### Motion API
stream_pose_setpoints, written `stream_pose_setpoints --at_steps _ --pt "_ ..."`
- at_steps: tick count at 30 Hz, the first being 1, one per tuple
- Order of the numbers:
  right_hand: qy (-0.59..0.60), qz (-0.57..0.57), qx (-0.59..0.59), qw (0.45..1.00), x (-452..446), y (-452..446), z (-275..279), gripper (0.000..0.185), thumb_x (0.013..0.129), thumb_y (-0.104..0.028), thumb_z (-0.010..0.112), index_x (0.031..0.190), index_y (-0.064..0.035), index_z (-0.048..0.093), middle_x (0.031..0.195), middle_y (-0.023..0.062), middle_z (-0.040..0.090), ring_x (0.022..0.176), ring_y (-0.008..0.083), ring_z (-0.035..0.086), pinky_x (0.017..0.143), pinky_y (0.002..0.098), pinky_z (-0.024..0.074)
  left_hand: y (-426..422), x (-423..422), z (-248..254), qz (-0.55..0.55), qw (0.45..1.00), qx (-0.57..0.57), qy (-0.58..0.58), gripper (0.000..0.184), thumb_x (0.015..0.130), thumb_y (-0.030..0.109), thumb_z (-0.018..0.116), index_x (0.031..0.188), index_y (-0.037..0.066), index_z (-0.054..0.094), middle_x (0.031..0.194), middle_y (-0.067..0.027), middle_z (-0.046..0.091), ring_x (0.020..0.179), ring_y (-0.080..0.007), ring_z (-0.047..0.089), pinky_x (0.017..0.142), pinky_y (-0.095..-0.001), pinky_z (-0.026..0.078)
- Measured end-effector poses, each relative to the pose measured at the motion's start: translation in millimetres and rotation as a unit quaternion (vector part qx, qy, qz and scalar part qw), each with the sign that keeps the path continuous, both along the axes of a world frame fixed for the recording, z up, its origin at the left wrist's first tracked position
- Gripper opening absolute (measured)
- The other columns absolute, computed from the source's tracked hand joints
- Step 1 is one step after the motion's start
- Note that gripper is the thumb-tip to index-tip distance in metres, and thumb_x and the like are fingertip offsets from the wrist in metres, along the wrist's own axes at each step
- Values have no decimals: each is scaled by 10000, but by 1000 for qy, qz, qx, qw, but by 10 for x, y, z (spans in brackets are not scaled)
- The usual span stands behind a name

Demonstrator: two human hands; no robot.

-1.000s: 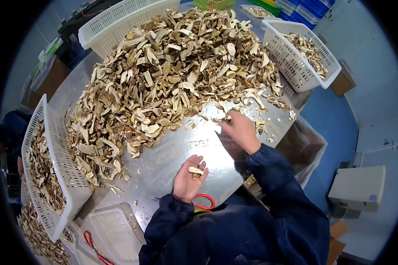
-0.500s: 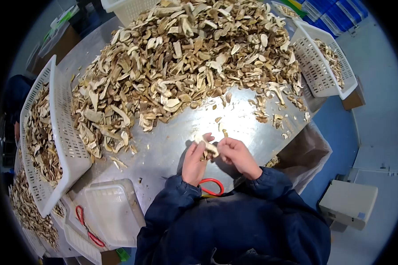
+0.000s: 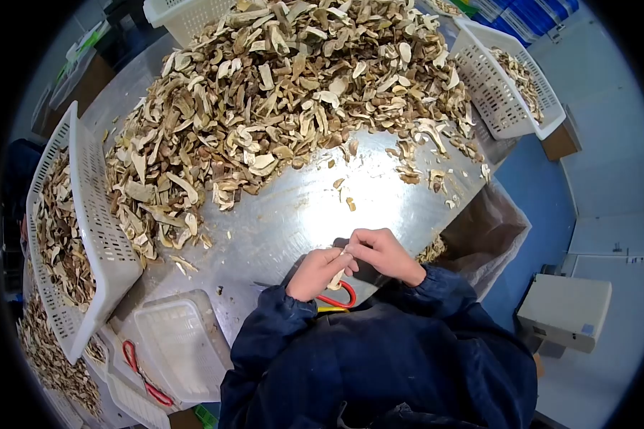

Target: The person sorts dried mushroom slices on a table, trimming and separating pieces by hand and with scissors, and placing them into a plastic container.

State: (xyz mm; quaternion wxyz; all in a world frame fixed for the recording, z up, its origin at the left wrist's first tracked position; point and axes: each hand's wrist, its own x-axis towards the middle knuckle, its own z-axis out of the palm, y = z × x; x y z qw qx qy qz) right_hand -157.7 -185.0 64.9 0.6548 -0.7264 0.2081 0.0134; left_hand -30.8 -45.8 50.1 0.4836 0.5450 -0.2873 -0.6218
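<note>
Bright white glare washes out the middle of the metal surface (image 3: 265,236), soft shadows fall beside the hands (image 3: 350,257), and wide-angle distortion bends the edges into black corners.

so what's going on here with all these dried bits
A person holds a pale slice in the left hand, and the right hand meets it at the fingertips, close to a red handle. Ahead, a big heap of what look like dried mushroom slices covers much of the metal table, with more in white baskets on either side.
</note>
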Motion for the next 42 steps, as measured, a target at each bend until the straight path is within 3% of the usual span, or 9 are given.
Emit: stream_pose_setpoints --at_steps 8,11,13,16,18,20,30,37,42 --pt "81 -2 277 957 -42 45 -28 284 953 -233 452 757 -58 560 565 -65 406 502 46 329 452 216 269 90 10 -77 -29 998 -14 58 292 929 219 470 810 1 624 712 -27 583 662 -101 543 611 -223 420" --pt "16 -50 180 982 58 -88 18 354 980 -286 406 730 -71 536 549 -60 371 476 43 293 422 218 228 87 -4 -313 70 972 -95 202 269 937 202 453 790 21 586 709 -15 541 647 -103 512 605 -231 412" --pt "-179 -152 537 810 128 -387 -244 439 990 -370 315 839 -32 552 526 -29 391 432 76 328 402 229 234 70 -30 -427 152 924 -160 311 187 939 183 449 844 51 541 743 -7 499 650 -105 469 614 -243 402" --pt "-79 -215 120 966 312 -687 -233 398 969 -359 374 906 -28 586 562 15 463 465 117 403 440 259 328 88 3 -229 252 901 -63 348 142 920 220 516 928 79 505 740 6 440 653 -109 419 608 -245 364" --pt "-35 -193 -281 940 476 -653 -407 300 896 -313 503 878 -36 617 633 81 574 533 218 542 519 316 430 106 51 -326 231 897 -87 367 108 905 153 522 991 95 493 754 18 429 646 -95 410 570 -217 347" --pt "34 -131 -445 885 592 -514 -301 250 815 -294 595 833 -45 603 701 160 620 658 342 606 607 395 476 122 50 -372 220 899 -85 369 132 900 115 510 1026 79 497 753 18 424 633 -86 406 543 -204 337" --pt "-28 -86 -66 994 424 180 13 160 847 -161 606 814 -23 534 594 49 565 530 93 533 500 245 406 63 -44 -390 340 933 -55 103 125 880 40 540 993 0 573 714 -13 536 566 -54 420 514 -198 336" --pt "-11 12 -325 946 233 198 -13 248 884 -243 490 820 -11 551 681 204 577 655 403 561 583 452 427 74 -71 -333 283 957 -39 -49 64 878 91 578 878 27 576 683 6 538 576 -50 460 517 -201 357" --pt "-34 -40 -204 978 204 249 -125 260 874 -225 485 750 2 516 644 198 537 573 354 528 552 407 418 85 -80 -289 263 960 -42 86 45 885 85 563 888 40 559 678 -3 525 565 -65 460 516 -212 364"
